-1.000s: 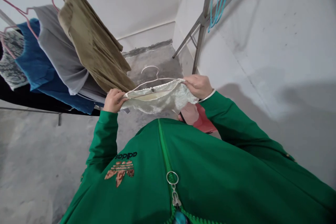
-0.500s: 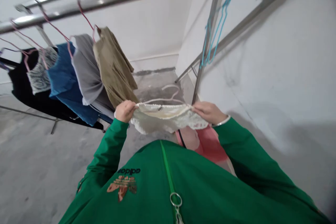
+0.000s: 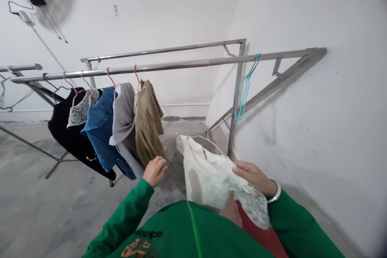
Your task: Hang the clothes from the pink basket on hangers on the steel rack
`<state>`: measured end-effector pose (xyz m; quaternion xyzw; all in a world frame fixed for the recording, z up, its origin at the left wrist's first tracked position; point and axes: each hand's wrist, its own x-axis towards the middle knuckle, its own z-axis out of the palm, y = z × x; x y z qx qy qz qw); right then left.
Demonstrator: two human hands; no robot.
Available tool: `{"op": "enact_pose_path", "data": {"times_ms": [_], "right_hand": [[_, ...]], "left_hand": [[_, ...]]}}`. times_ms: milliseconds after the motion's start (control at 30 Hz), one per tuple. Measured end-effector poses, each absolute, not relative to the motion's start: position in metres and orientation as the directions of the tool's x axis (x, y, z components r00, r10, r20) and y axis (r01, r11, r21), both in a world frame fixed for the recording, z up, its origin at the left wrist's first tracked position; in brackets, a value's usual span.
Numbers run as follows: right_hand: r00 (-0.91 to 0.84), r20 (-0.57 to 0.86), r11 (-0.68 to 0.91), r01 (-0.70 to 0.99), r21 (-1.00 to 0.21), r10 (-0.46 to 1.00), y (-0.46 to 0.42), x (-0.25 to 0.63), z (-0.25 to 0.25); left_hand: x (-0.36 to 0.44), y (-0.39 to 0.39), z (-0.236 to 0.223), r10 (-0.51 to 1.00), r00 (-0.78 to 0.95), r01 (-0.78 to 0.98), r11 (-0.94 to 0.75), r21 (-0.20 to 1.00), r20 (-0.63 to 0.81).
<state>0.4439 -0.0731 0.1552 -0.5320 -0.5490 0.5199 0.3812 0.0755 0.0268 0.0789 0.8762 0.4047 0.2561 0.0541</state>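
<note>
My right hand (image 3: 252, 177) lies on a cream lace garment (image 3: 214, 179), which hangs in front of my chest. A white wire hanger (image 3: 205, 141) shows at the garment's top edge. My left hand (image 3: 155, 171) holds nothing, its fingers loosely curved, and it is close below the hem of a khaki garment (image 3: 147, 123) on the rack. A red cloth (image 3: 256, 236) shows under the lace, against my green jacket (image 3: 187, 229).
A steel drying rack rail (image 3: 181, 64) carries a grey top (image 3: 123, 115), a blue top (image 3: 101, 129), a lace top (image 3: 83, 109) and a black garment (image 3: 69, 137) on pink hangers. Blue hangers (image 3: 245, 92) hang at the right end beside a white wall (image 3: 302, 129).
My left hand has let go of the lace garment and moved toward the khaki one. The lace now hangs down from my right side, and the view has tilted up to show the whole rack.
</note>
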Motion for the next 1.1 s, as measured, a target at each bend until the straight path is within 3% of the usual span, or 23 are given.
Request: {"op": "enact_pose_path", "data": {"times_ms": [100,233,467,667,1100], "right_hand": [[-0.108,-0.005,0.016,0.199,-0.980,0.994,-0.051,0.428,0.173],[-0.054,0.251,0.253,0.348,-0.903,0.967,-0.011,0.401,0.212],[-0.010,0.504,0.458,0.431,-0.777,0.864,0.084,0.344,0.266],[0.071,0.513,0.405,0.525,-0.748,0.855,0.143,0.313,0.279],[0.011,0.427,0.296,0.705,-0.644,0.904,0.177,0.286,0.267]], "left_hand": [[0.088,0.007,0.065,0.725,0.618,0.631,-0.688,0.359,0.303],[0.103,-0.016,0.047,0.663,0.722,0.546,-0.721,0.427,0.197],[0.098,-0.029,0.035,0.628,0.770,0.543,-0.738,0.401,0.114],[0.075,-0.035,0.024,0.691,0.713,0.592,-0.684,0.426,0.119],[0.046,-0.039,0.003,0.706,0.707,0.645,-0.664,0.379,0.034]]}}
